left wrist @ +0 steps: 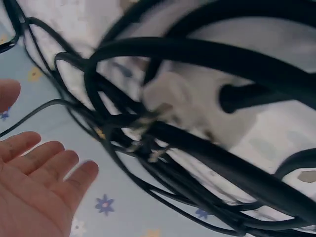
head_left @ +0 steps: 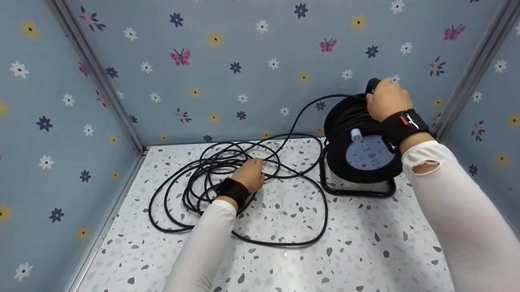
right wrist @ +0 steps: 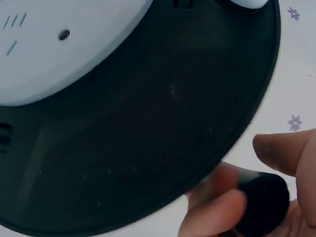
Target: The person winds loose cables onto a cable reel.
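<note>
A black cable reel (head_left: 337, 128) with a pale blue socket face (head_left: 367, 153) stands on a tubular frame at the right. My right hand (head_left: 389, 100) grips its black handle (right wrist: 264, 205) at the top, fingers curled round it in the right wrist view. Left of the reel, black cable (head_left: 199, 167) lies in loose, overlapping loops on the floor. My left hand (head_left: 249, 175) is over the loops, palm and several fingers (left wrist: 49, 168) loosely extended in the left wrist view, near the cable. One length of cable arches from the reel's top down towards this hand.
The speckled white floor (head_left: 302, 268) meets blue flowered panels at the back (head_left: 255, 53), left (head_left: 19, 132) and right (head_left: 509, 142). The reel stands close to the back panel. A wide cable loop reaches towards the front of the floor.
</note>
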